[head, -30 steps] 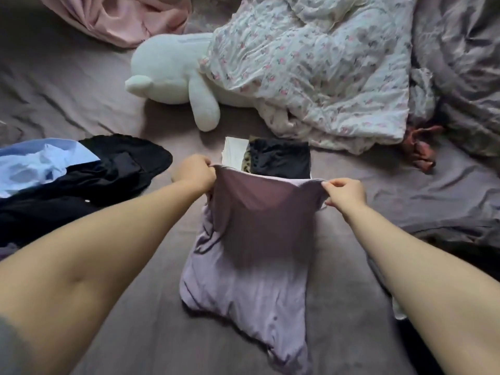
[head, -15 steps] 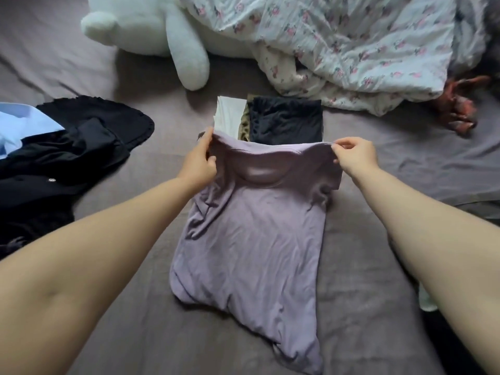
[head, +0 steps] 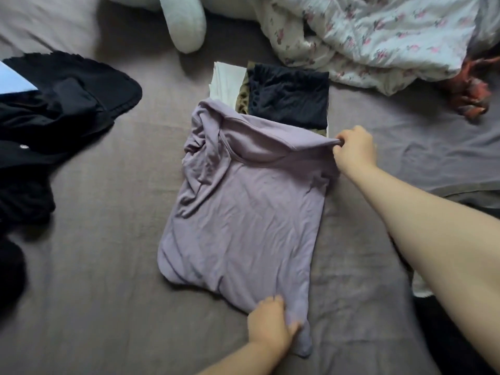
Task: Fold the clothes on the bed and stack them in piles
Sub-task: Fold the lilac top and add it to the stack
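Lilac top (head: 243, 212) lies spread on the bed (head: 94, 266), its far edge lapping over the near side of a small stack of folded clothes (head: 286, 96) with a dark piece uppermost and white and patterned layers under it. The right hand (head: 354, 147) pinches the top's far right corner between curled fingers and thumb, lifting that edge slightly off the stack. The left hand (head: 270, 323) grips the near hem at the top's lower right corner, fingers curled over the cloth. The top's far left shoulder is bunched and creased.

Left of the top, well apart, sits a heap of black clothes (head: 54, 109) with a pale blue piece (head: 13, 82) showing at its far edge. Beyond the stack lies a floral duvet (head: 378, 36), with a white plush toy's limb (head: 186, 23) to its left. A red-orange bundle (head: 470, 96) lies right of the stack, by the duvet's edge.
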Motion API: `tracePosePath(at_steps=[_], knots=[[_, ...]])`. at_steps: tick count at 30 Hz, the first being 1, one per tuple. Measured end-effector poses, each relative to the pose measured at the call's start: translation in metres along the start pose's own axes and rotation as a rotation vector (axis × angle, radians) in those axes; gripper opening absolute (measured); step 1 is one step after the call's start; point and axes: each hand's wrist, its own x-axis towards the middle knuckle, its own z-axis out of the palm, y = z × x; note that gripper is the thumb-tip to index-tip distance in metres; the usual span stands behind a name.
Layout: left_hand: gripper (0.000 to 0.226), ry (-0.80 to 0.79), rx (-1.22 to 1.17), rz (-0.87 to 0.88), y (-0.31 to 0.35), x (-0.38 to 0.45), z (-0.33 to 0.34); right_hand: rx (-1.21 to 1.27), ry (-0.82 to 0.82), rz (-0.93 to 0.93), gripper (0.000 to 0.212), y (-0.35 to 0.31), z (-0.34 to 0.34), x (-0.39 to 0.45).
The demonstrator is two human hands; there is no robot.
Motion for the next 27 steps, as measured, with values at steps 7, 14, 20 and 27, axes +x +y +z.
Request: tracePosePath(at_steps=[7,14,20,27], knots=[[0.077,0.147,0.05,-0.019,0.01,-0.006,0.04,0.112,-0.049,-0.078,0.025,-0.008,-0.007,0.011],[0.012,0.3,-0.358,-0.099,-0.011,-0.001,0.012,0.123,-0.047,0.038,0.025,-0.014,-0.018,0.013],[0.047,0.684,-0.757,-0.366,-0.067,-0.008,-0.049,0.398,-0.254,0.338,0.018,-0.075,-0.051,0.029],[0.05,0.457,-0.381,-0.369,-0.141,-0.006,-0.054,0.866,-0.64,0.452,0.026,-0.169,-0.028,0.039]])
